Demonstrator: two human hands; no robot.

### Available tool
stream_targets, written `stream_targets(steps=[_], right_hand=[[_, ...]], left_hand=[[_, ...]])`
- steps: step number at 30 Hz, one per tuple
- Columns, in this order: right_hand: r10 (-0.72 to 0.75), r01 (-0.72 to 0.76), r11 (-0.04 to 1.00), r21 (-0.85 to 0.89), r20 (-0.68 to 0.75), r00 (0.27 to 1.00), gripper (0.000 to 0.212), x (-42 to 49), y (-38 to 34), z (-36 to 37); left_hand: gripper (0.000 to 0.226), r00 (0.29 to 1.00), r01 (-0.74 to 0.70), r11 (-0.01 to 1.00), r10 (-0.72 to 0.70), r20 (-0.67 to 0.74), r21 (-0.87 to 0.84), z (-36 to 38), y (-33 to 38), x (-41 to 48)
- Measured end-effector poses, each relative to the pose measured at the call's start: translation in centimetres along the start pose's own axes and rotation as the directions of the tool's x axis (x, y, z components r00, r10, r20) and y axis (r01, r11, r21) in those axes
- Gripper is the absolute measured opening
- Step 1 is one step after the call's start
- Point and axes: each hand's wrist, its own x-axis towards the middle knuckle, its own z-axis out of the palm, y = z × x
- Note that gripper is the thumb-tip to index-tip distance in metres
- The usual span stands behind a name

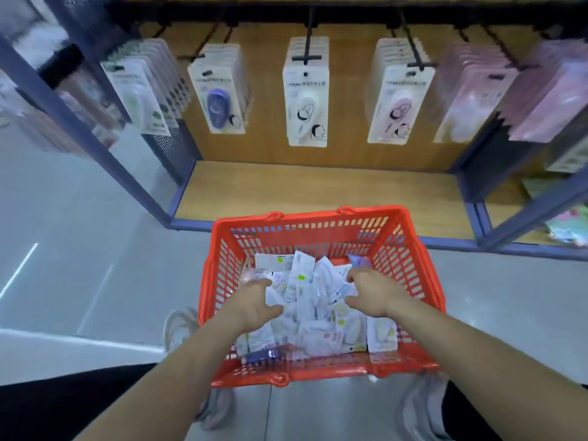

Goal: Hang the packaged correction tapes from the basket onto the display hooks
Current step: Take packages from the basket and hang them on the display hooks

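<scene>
Blurrily, left hand (254, 300) and right hand (372, 294) cover packets (305, 281), grips unclear.

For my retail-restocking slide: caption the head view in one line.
The left hand and right hand reach into the red basket of packaged correction tapes, below display hooks already hung with packs.

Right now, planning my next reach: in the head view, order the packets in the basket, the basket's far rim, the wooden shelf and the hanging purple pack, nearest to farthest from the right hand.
1. Packets, just below the right hand.
2. Basket's far rim, ahead.
3. Wooden shelf, beyond the basket.
4. Purple pack, hanging up, left.
</scene>
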Motion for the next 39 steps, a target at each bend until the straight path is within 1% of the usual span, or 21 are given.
stream_targets(steps=[2, 4, 8, 10, 12, 15, 16, 17, 20, 22, 25, 28, 30, 32, 35, 37, 39], right_hand=[[0.041, -0.042, 0.998, 0.053, 0.024, 0.999, 0.058, 1.8, 0.8, 2.2], [0.063, -0.064, 0.993, 0.097, 0.012, 0.998, 0.064, 3.8, 1.1, 4.0], [0.089, -0.083, 0.986, 0.141, -0.035, 0.995, 0.084, 7.3, 0.4, 6.1], [0.132, -0.125, 0.978, 0.166, -0.031, 0.991, 0.097, 8.7, -0.2, 6.9], [0.189, -0.181, 0.967, 0.178, -0.033, 0.981, 0.106, 10.0, -0.8, 7.7], [0.251, -0.236, 0.955, 0.178, -0.071, 0.965, 0.108, 11.5, -0.8, 9.5], [0.260, -0.240, 0.948, 0.207, -0.076, 0.963, 0.107, 11.7, -0.6, 9.9], [0.262, -0.237, 0.942, 0.240, -0.078, 0.962, 0.104, 11.9, -0.4, 10.1], [0.268, -0.236, 0.916, 0.325, -0.056, 0.962, 0.085, 12.2, 0.2, 10.0], [0.279, -0.240, 0.896, 0.373, -0.053, 0.959, 0.076, 12.1, 0.2, 9.7], [0.291, -0.237, 0.860, 0.452, -0.053, 0.955, 0.065, 11.8, 0.3, 10.0], [0.313, -0.210, 0.786, 0.582, -0.081, 0.946, 0.050, 11.4, 0.5, 9.9], [0.317, -0.168, 0.739, 0.653, -0.116, 0.941, 0.049, 10.9, 0.5, 9.4], [0.311, -0.126, 0.690, 0.713, -0.134, 0.941, 0.052, 10.4, 0.5, 8.9], [0.299, -0.077, 0.655, 0.752, -0.165, 0.940, 0.050, 9.8, 0.4, 8.6], [0.302, -0.063, 0.640, 0.766, -0.175, 0.937, 0.042, 9.8, 0.4, 8.7], [0.310, -0.070, 0.640, 0.765, -0.173, 0.935, 0.039, 10.0, 0.4, 9.1]], left_hand=[[0.082, 1.000, 0.021, 1.000, -0.021, 0.016, 0.001, 1.7, -0.5, 1.7], [0.083, 0.999, 0.045, 0.999, -0.045, 0.016, -0.004, 2.9, -0.6, 3.6], [0.092, 0.997, 0.076, 0.991, -0.077, -0.002, -0.111, 4.5, -0.3, 7.3], [0.096, 0.998, 0.049, 0.988, -0.054, -0.028, -0.146, 5.5, 0.1, 8.6], [0.098, 0.999, 0.016, 0.981, -0.024, -0.039, -0.191, 6.9, 0.5, 9.4], [0.106, 0.997, 0.021, 0.983, -0.033, -0.064, -0.182, 8.7, 0.4, 10.4], [0.105, 0.996, 0.028, 0.983, -0.042, -0.077, -0.179, 9.1, 0.1, 10.8], [0.098, 0.995, 0.030, 0.983, -0.046, -0.086, -0.184, 9.4, 0.0, 11.1], [0.064, 0.996, 0.037, 0.978, -0.054, -0.076, -0.204, 9.7, -0.5, 11.7], [0.047, 0.995, 0.047, 0.958, -0.069, -0.070, -0.282, 10.0, -0.8, 11.9], [0.035, 0.991, 0.068, 0.898, -0.113, -0.078, -0.434, 10.0, -0.9, 12.1], [0.033, 0.985, 0.068, 0.859, -0.139, -0.103, -0.507, 9.6, -0.7, 12.0], [0.035, 0.981, 0.049, 0.839, -0.142, -0.132, -0.541, 9.5, -0.5, 11.8], [0.039, 0.970, 0.009, 0.805, -0.152, -0.191, -0.593, 9.1, -0.1, 11.9], [0.036, 0.949, -0.056, 0.742, -0.169, -0.266, -0.669, 8.4, 0.4, 12.4], [0.034, 0.943, -0.073, 0.733, -0.170, -0.286, -0.676, 8.2, 0.7, 12.5], [0.039, 0.933, -0.048, 0.735, -0.208, -0.292, -0.676, 8.2, 0.9, 12.6]])
